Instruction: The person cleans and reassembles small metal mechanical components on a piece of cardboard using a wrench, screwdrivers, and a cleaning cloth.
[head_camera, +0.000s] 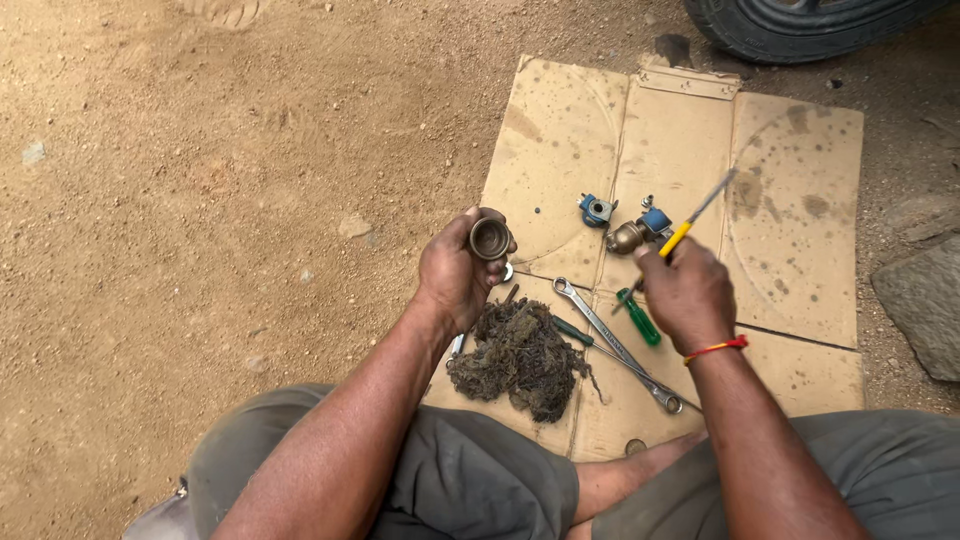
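Brass cup (490, 239) sits pinched between left hand (455, 272) fingers (478, 214) (mouth upward).

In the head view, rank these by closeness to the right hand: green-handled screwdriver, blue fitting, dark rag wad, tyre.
From the right hand:
1. Green-handled screwdriver, just beside the hand's left edge, on the cardboard.
2. Blue fitting, up and left of it.
3. Dark rag wad, lower left, under the left hand.
4. Tyre, top edge.

We hold both forearms out over our knees. Our left hand (455, 270) is raised with palm turned inward, fingers curled shut. Our right hand (688, 292) is a closed fist, back facing up, wrist slightly bent.
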